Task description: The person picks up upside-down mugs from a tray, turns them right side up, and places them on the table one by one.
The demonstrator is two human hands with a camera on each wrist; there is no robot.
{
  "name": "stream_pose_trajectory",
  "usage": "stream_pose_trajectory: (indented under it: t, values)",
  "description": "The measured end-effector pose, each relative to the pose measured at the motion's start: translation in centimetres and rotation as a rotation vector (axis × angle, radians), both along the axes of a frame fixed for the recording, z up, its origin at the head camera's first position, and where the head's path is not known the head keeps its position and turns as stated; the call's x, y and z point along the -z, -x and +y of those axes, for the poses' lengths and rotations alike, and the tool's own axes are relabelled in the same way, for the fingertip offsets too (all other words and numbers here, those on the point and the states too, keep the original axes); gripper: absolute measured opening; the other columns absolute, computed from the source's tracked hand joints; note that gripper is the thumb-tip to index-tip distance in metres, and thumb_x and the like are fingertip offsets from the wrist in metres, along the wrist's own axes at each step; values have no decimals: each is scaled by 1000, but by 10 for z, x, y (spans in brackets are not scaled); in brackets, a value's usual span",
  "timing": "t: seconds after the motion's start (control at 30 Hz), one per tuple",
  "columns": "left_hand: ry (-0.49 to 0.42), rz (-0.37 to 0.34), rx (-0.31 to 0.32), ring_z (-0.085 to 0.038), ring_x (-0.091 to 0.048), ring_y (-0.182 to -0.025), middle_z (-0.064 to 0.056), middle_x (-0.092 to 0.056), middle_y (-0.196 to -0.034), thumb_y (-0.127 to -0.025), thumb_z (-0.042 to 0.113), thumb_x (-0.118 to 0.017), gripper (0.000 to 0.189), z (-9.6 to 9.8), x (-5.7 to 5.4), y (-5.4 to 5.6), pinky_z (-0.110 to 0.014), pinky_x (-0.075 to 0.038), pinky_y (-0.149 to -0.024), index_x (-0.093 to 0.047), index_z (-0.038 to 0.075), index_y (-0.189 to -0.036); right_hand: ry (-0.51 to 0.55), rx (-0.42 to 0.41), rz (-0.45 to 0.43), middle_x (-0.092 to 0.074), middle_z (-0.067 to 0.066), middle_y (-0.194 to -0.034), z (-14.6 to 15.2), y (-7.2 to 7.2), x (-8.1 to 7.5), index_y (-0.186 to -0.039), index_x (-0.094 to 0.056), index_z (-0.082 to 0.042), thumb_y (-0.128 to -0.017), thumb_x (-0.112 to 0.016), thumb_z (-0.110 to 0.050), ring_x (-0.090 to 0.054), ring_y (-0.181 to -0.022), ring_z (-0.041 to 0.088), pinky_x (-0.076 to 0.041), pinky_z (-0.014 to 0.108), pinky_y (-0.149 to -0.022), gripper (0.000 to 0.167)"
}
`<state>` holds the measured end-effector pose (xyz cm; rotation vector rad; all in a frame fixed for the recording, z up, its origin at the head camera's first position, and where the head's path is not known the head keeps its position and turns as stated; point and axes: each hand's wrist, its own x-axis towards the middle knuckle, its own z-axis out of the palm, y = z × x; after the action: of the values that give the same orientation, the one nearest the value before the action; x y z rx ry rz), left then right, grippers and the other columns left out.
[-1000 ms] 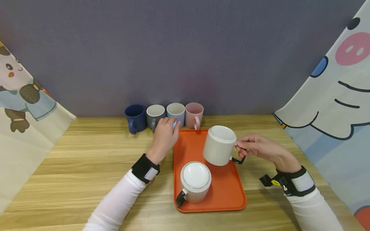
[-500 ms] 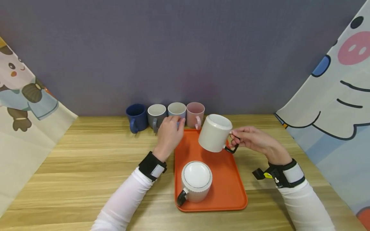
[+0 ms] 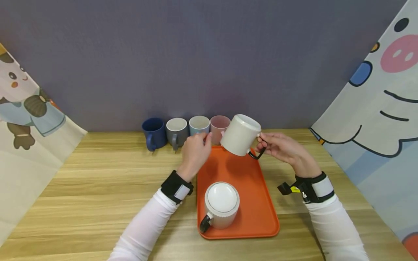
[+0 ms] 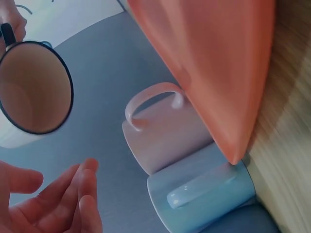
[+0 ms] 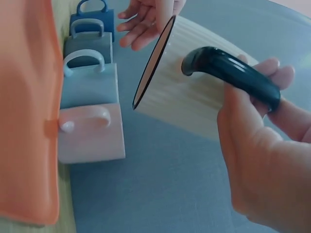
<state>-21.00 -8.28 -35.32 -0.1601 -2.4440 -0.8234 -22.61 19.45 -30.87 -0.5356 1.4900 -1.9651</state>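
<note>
My right hand grips the black handle of a white ribbed mug. The mug is raised over the back of the orange tray, tipped bottom-up with its mouth slanting down to the left. In the left wrist view its dark rim and bare inside face the camera. Holding nothing, my left hand hovers left of that mug, fingers loosely bent and thumb apart. A second white mug stands upside down at the tray's near left, black handle toward the front-left corner.
Along the back wall stand upright mugs side by side: navy, grey, light blue and pink, handles facing forward. The wooden table is bounded by a grey backdrop and printed cloths at both sides.
The right hand has carried the white mug up, back and left, and the mug has tilted further. The left hand has shifted slightly right, its thumb and fingers empty throughout.
</note>
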Motion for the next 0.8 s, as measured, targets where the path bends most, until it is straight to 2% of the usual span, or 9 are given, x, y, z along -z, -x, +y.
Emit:
stream_pose_trajectory:
  t: [0.1, 0.3, 0.43, 0.57, 0.8]
  values:
    - [-16, -4, 12, -30, -62, -59, -3, -50, -52, -97, 32, -49, 41, 3, -2, 0, -35, -37, -44, -56, 14, -61, 45, 19, -23, -55, 0, -77, -4, 4, -2, -90, -63, -4, -103, -36, -10, -60, -80, 12, -52, 26, -84, 30]
    - [-61, -27, 67, -22, -57, -55, -1, -48, -51, -98, 29, -48, 41, 12, -5, -2, -30, -35, -46, -56, 14, -61, 61, 54, -53, -53, 1, -75, -13, 10, -5, -87, -60, -2, -102, -37, -11, -58, -78, 13, -52, 27, -85, 29]
    - [-69, -26, 61, -18, -51, -50, -1, -44, -49, -98, 25, -48, 43, 16, -7, -3, -29, -33, -43, -52, 15, -57, 89, 74, -66, -53, 2, -74, -18, 13, -7, -86, -61, -2, -102, -39, -12, -57, -78, 13, -52, 27, -85, 29]
    - [-82, -28, 64, -17, -47, -47, 0, -41, -49, -96, 21, -49, 42, 18, -8, -3, -28, -31, -42, -49, 14, -54, 138, 88, -92, -54, 2, -74, -21, 16, -9, -87, -62, -1, -102, -38, -11, -57, -77, 13, -52, 27, -83, 30]
    - [-119, -25, 108, -18, -47, -47, 1, -43, -47, -94, 20, -50, 41, 26, -13, -6, -27, -31, -42, -51, 14, -53, 203, 99, -125, -54, 4, -76, -28, 21, -14, -88, -60, 1, -102, -36, -12, -57, -78, 14, -52, 27, -82, 31]
